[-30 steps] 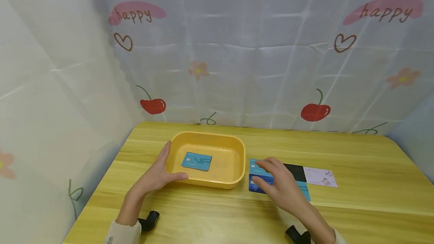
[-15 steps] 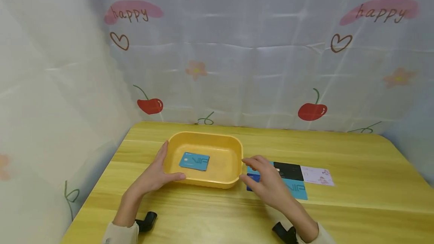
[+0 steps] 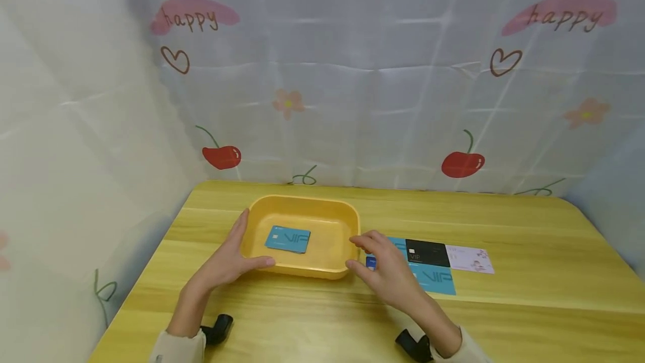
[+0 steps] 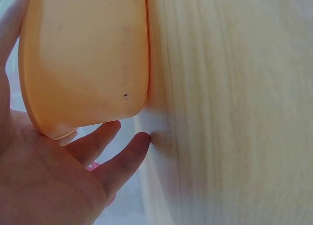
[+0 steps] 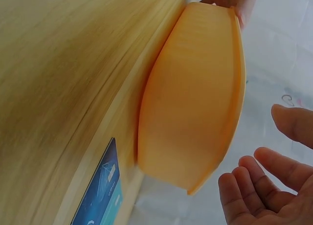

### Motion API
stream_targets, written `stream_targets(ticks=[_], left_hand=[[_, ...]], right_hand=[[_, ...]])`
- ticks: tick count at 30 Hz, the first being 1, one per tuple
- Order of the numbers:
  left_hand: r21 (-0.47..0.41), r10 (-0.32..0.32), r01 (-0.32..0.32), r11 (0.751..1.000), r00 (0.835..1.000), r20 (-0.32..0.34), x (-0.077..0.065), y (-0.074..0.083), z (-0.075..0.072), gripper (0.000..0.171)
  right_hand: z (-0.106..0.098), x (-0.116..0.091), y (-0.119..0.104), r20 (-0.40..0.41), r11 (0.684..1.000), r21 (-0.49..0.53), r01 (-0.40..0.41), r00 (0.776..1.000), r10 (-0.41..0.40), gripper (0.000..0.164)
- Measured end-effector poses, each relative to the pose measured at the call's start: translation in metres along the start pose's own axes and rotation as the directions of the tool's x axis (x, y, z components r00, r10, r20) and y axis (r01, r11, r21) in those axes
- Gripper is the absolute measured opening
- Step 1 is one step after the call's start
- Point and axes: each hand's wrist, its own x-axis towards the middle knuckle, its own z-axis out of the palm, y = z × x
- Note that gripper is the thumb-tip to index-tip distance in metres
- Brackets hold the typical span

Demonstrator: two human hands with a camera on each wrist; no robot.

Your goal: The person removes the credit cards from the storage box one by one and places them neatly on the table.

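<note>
A yellow plastic basin (image 3: 322, 265) stands on the table, with a light-blue VIP card (image 3: 288, 239) lying inside; another card edge shows beneath it. My left hand (image 3: 229, 262) holds the basin's near left corner, thumb along the front rim and fingers on the left side. At the right rim is my right hand (image 3: 388, 273), thumb and fingers spread; the right wrist view shows these fingers (image 5: 244, 188) apart from the basin. Under and beside the right hand lie a black card (image 3: 427, 253), a pale floral card (image 3: 470, 259), blue VIP cards (image 3: 437, 279) and a dark-blue card (image 5: 100, 186), partly hidden.
The wood-grain table (image 3: 302, 324) ends at a patterned white curtain (image 3: 353, 99) behind, and more sheeting (image 3: 75, 156) hangs on the left. Black wrist mounts (image 3: 218, 329) sit below both forearms.
My right hand has moved left from above the cards to the basin's right rim, uncovering the black card. My left hand stays at the basin; the view has shifted slightly.
</note>
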Motion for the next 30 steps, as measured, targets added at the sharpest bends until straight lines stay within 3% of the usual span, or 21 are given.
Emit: stream_targets(ticks=[11, 30], left_hand=[[-0.007, 0.004, -0.004, 1.0, 1.0, -0.001, 0.002, 0.002, 0.001, 0.124], [-0.025, 0.003, -0.003, 1.0, 1.0, -0.002, 0.001, 0.001, 0.001, 0.124]], right_hand=[[0.007, 0.007, -0.006, 0.022, 1.0, 0.002, 0.016, 1.0, -0.016, 0.036], [0.038, 0.033, -0.016, 0.064, 0.995, 0.083, 0.055, 0.996, -0.06, 0.035]])
